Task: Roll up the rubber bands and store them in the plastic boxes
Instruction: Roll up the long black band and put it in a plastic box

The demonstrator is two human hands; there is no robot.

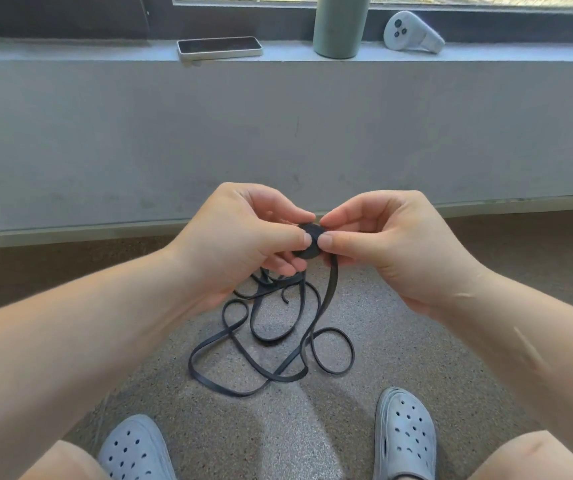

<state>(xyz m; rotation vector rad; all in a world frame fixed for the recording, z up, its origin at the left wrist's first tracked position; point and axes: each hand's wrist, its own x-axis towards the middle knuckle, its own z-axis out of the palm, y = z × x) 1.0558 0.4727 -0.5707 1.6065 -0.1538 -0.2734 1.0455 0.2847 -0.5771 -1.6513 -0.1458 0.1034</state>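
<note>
While both hands are raised together at the centre of the view, the left hand (243, 237) and the right hand (385, 244) each pinch one small, tightly wound black coil (309, 243) between thumb and fingertips. The thumb tips almost meet over the coil's flat face, and the remaining fingers of both hands curl beneath it. The coil is the rolled part of a long, flat, black rubber band (271, 344). Its unrolled length drops from the coil just below the right thumb and reaches the floor (399, 341). There it lies in loose, overlapping loops between the two forearms, with one free end showing near the middle of the tangle.

The floor is speckled grey-brown. Two pale perforated clogs, the left clog (136, 448) and the right clog (406, 434), rest on it at the bottom of the view, nearer the camera than the loops. Bare knees show at the lower corners.

A grey wall (278, 126) rises beyond the hands to a window ledge (70, 51). On the ledge, from left to right and apart from one another, are a phone (220, 48) lying flat, an upright pale green bottle (341, 27) and a white handheld controller (413, 32).
</note>
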